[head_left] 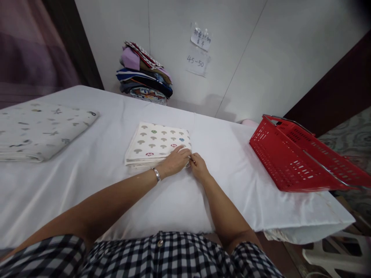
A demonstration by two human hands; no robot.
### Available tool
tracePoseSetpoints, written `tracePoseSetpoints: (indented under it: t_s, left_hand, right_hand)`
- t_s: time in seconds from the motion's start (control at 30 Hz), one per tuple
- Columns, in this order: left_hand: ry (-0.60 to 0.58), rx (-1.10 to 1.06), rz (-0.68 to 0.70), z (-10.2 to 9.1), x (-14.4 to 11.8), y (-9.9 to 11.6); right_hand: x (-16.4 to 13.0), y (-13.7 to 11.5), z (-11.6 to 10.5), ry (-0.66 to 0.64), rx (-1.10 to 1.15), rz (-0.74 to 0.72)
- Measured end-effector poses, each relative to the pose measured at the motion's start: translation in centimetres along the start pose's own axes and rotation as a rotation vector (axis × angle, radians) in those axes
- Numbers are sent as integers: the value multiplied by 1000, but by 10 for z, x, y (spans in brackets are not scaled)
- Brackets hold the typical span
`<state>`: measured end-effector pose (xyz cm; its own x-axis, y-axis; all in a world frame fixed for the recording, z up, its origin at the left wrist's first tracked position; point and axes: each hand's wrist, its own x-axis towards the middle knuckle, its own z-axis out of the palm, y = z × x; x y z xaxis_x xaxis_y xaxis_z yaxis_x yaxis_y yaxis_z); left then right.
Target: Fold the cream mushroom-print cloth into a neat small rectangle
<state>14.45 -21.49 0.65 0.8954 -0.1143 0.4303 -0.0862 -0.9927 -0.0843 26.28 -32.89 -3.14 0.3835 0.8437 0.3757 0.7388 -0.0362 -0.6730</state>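
A folded white cloth printed with mushrooms [158,139] lies in the middle of the table, its layers showing along the near edge. My left hand [176,160], with a silver bracelet at the wrist, rests flat on its near right corner, fingers stretched out. Right beside it, my right hand [198,166] pinches the cloth's edge at that same corner. On the left of the table lies a larger folded white cloth with small scattered prints [55,129], apart from both hands.
A red plastic basket [290,162] stands at the table's right end. Several folded fabrics [146,77] are stacked beyond the far edge, against the wall. Paper signs [198,63] hang on that wall. A white plastic stool [336,251] is at the lower right. White cloth covers the table [95,185].
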Motion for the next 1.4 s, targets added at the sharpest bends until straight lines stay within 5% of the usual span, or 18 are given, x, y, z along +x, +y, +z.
tracePoseSetpoints:
  t_s: [0.33,0.8,1.07,1.4]
  left_hand:
    - [-88,-83,-154,3,0,-4]
    - [-123,-259,-297,-7,4,-8]
    - [-7,-317,-166,-5,-18,-21]
    - [-40,-241,-182,-19,-61,-51]
  right_hand:
    - [-5,-11,-6,-98,-38,53]
    - [-5,-19,5,35,-96,144]
    - [-6,-20,13,86,-158,208]
    - [-6,-29,15,57,-390,199]
